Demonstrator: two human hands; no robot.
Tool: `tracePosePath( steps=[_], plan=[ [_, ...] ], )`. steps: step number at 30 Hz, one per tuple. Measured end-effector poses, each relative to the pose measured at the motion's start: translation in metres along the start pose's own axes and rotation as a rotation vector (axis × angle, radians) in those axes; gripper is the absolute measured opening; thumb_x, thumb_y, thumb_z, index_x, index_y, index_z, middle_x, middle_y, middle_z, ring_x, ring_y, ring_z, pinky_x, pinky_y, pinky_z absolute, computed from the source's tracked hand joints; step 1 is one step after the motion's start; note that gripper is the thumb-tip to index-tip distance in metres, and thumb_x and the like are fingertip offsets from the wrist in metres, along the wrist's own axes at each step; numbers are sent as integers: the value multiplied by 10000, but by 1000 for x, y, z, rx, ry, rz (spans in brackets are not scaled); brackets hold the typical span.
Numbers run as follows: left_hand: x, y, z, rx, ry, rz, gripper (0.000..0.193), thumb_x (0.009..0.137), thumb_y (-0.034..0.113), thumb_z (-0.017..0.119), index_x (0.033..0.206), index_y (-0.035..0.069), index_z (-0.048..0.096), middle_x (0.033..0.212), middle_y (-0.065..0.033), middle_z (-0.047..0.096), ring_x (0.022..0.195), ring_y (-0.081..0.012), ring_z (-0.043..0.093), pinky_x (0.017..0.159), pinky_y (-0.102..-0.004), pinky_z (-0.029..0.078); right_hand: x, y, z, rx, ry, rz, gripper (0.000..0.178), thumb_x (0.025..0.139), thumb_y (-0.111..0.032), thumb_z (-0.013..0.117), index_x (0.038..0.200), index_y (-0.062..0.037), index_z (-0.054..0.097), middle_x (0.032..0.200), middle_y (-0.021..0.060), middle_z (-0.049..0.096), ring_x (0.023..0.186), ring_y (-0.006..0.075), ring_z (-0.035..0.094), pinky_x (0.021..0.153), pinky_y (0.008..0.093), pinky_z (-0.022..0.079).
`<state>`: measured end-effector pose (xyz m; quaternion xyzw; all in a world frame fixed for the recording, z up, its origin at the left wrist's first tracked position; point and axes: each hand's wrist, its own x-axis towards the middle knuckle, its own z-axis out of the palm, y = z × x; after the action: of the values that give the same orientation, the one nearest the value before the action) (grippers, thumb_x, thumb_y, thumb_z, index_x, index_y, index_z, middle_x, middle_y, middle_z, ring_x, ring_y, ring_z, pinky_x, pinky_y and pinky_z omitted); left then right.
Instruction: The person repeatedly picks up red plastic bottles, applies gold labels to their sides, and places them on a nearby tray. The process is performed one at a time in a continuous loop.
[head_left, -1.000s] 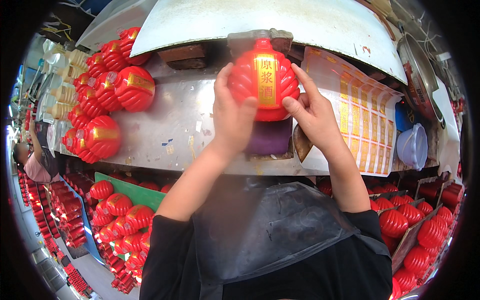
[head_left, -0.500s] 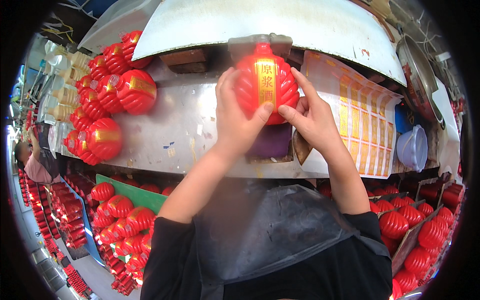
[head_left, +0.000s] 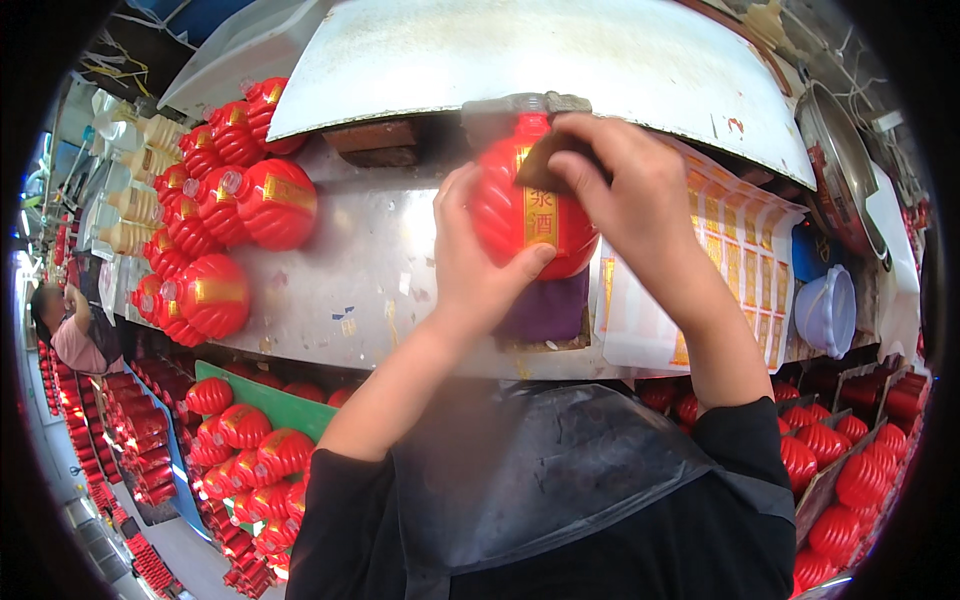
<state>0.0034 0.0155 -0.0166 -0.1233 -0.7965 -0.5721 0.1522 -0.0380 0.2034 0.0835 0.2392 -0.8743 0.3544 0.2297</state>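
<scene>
A round, ribbed red bottle (head_left: 497,215) with a gold label (head_left: 540,215) down its front lies in front of me, its neck resting at a dark block (head_left: 567,103). My left hand (head_left: 475,235) grips its left side, thumb across the lower end of the label. In my right hand (head_left: 635,180) is a thin, flat brown scraper-like piece (head_left: 540,168), pinched between thumb and fingers, with its edge against the label's upper part. Part of the label is hidden behind that piece. Beneath the bottle's base shows a purple cloth (head_left: 545,308).
Several labelled red bottles (head_left: 277,203) stand at the table's left. Sheets of gold labels (head_left: 745,255) lie right of the bottle, near a lavender bucket (head_left: 826,310). A white board (head_left: 560,50) spans the back. Below are bins of red bottles (head_left: 245,470); a person (head_left: 80,335) is far left.
My right hand has left the bottle's side and now holds the brown piece, which lay beside the purple cloth, against the label. The left hand still grips the bottle.
</scene>
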Motion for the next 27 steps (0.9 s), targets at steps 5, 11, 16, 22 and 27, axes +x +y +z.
tracePosePath(
  steps=[5,11,16,22,27],
  plan=[
    [27,1,-17,-313,-19,-155,523,1096,366,529,1446,-20,488,1404,-159,554,1292,-237,555,1117,-379,445,-4,1,0,-194,56,-472,176,797,-64,729,972,-75,728,979,99,749,877,290,742,766,389,594],
    [74,-3,-22,-569,-278,-418,338,1159,267,425,1359,22,546,1277,-82,637,1179,-129,594,1064,-317,470,-50,-11,12,40,-67,-442,244,792,-36,750,1033,-66,721,958,94,738,825,255,736,721,371,598],
    [67,4,-17,-616,-265,-383,222,1120,172,519,1287,33,562,1356,-79,598,1248,-147,555,1114,-330,437,-13,7,9,-16,125,-141,240,889,-29,740,1126,-42,706,963,133,731,820,322,722,706,397,587],
    [46,18,-21,-698,-284,-189,281,1113,153,524,1365,30,510,1438,-86,556,1326,-165,518,1163,-347,404,-2,-19,-13,-31,130,-75,271,882,15,788,1149,-4,743,1012,142,772,885,241,762,792,311,593],
    [41,26,-27,-653,-342,-183,369,1112,137,502,1458,20,446,1455,-105,547,1366,-183,510,1174,-348,397,-17,-32,-14,-115,120,-121,299,877,11,798,1169,-6,736,1048,160,768,926,270,761,815,333,596]
  ],
)
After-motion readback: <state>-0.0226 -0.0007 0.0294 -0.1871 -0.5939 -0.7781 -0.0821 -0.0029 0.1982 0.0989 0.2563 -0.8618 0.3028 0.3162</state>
